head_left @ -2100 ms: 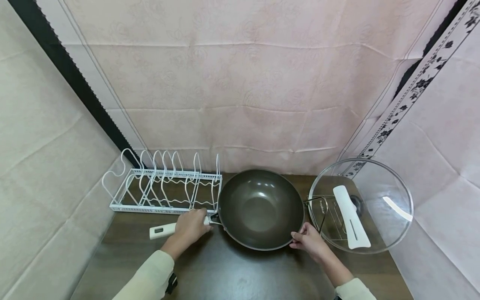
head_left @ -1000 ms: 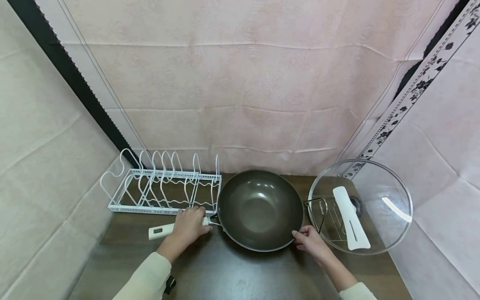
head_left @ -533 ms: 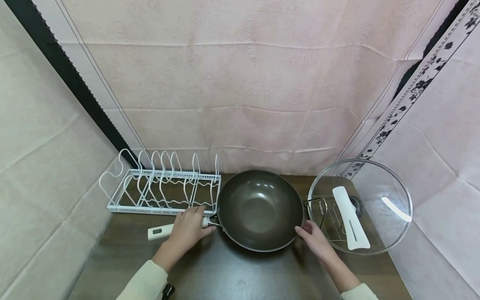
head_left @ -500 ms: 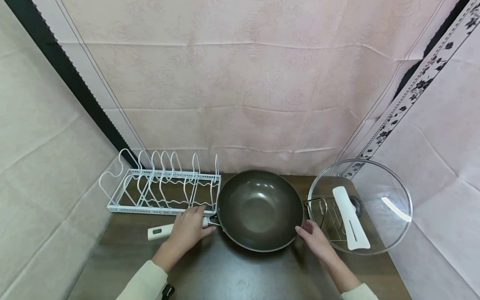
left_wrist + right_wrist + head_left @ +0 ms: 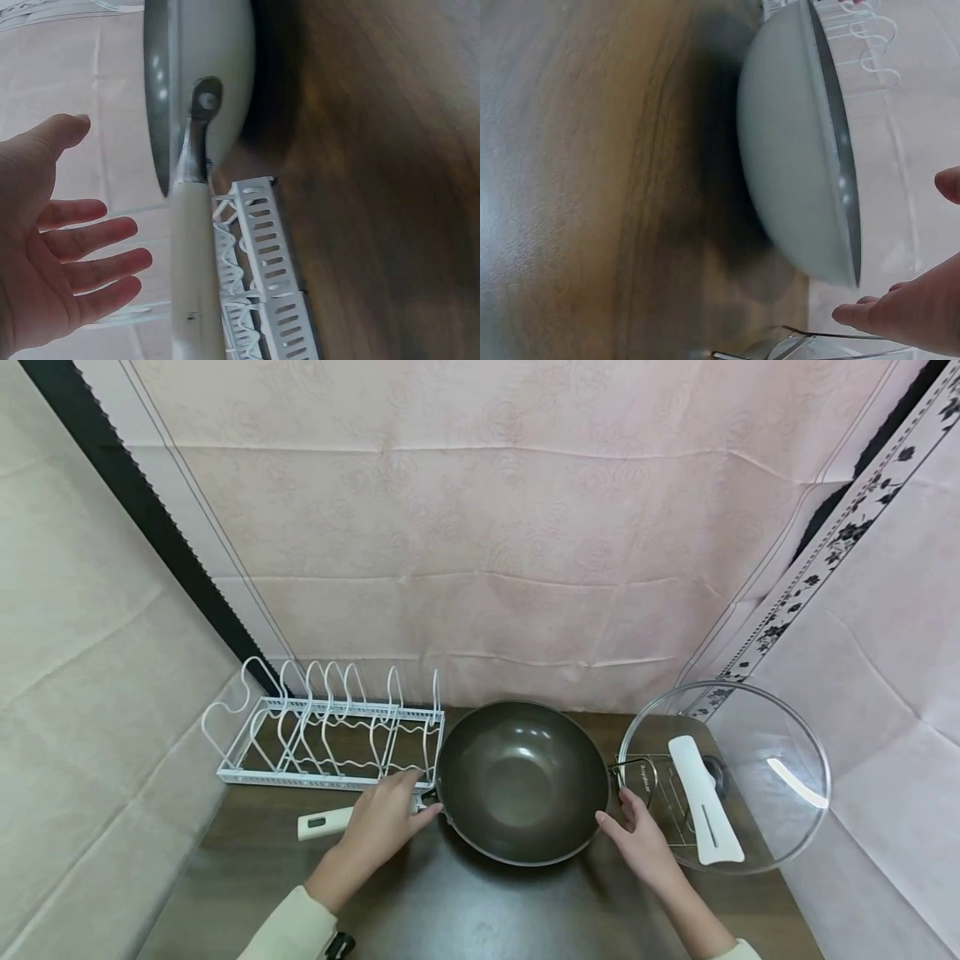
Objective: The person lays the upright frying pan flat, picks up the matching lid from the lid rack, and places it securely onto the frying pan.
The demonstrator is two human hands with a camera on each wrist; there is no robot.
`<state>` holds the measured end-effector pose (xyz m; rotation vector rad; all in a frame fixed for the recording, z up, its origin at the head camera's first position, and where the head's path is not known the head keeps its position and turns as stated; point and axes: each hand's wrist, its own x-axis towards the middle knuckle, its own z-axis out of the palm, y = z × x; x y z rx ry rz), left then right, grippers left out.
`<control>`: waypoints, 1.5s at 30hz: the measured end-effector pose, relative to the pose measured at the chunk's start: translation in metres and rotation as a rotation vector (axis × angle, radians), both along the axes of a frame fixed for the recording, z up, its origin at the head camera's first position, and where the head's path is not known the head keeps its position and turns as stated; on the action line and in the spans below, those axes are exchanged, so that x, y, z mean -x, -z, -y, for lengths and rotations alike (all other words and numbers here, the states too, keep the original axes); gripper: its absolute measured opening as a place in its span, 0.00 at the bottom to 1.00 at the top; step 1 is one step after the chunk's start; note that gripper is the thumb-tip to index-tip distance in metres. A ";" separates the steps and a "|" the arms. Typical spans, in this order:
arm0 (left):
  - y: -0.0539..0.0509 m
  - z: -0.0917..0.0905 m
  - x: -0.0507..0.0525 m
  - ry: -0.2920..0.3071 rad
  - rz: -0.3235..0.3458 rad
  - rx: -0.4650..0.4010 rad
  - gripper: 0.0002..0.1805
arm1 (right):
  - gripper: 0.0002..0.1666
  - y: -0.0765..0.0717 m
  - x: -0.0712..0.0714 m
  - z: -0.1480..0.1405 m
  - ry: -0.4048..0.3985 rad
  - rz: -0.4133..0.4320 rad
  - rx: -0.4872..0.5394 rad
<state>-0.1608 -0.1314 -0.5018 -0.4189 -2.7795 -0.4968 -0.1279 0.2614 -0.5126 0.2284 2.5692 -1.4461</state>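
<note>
A dark wok (image 5: 522,781) with a pale outside stands on the brown table, its white handle (image 5: 325,822) pointing left. Over that handle in the head view is my left hand (image 5: 380,818). The left wrist view shows this hand (image 5: 71,255) with fingers spread, apart from the handle (image 5: 195,270) and holding nothing. My right hand (image 5: 637,839) is beside the wok's right rim, thumb and fingers parted. In the right wrist view the right hand (image 5: 915,307) shows a gap between it and the wok (image 5: 795,150).
A white wire dish rack (image 5: 322,781) stands left of the wok, close behind the handle. At the right, a wire stand (image 5: 651,781) supports an upright glass lid (image 5: 780,752) and a white spatula (image 5: 705,802). Cloth (image 5: 480,527) hangs behind and at both sides.
My left hand has loosened from the wok handle and its fingers have spread. My right hand has come off the rim, moving slightly right and opening. The wok stays in place.
</note>
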 end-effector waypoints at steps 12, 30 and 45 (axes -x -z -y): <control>-0.018 -0.016 -0.003 0.020 0.068 -0.111 0.32 | 0.48 -0.029 -0.004 -0.007 -0.052 -0.118 0.041; -0.022 -0.048 -0.003 0.194 0.196 -0.295 0.33 | 0.40 -0.065 -0.007 -0.030 -0.184 -0.235 0.036; -0.020 -0.094 0.004 0.324 0.206 -0.226 0.33 | 0.31 -0.081 -0.009 -0.040 -0.209 -0.268 0.073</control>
